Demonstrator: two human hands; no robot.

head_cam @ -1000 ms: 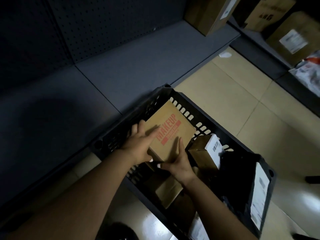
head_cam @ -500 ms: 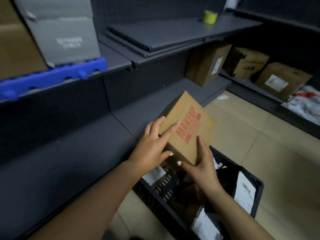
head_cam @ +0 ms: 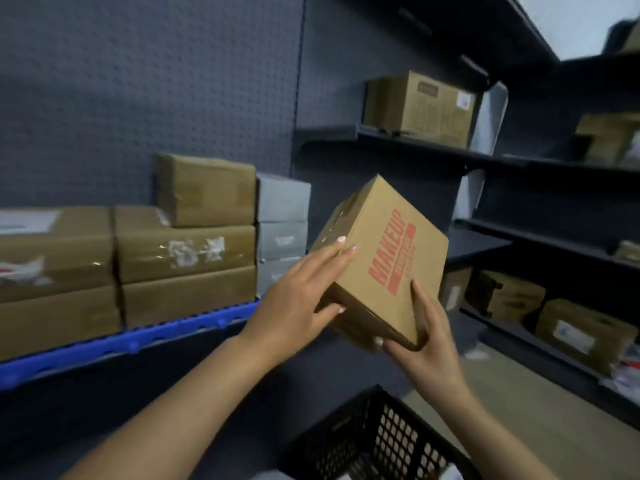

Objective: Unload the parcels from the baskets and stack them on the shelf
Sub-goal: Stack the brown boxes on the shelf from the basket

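Both hands, the left hand point(head_cam: 298, 299) and the right hand point(head_cam: 424, 337), grip the tilted MAKEUP box point(head_cam: 384, 261) from opposite sides, probably to steady it toward the shelf point(head_cam: 104, 344).

A tilted brown cardboard parcel point(head_cam: 377, 261) printed "MAKEUP" in red is held above the black perforated basket point(head_cam: 367, 441).
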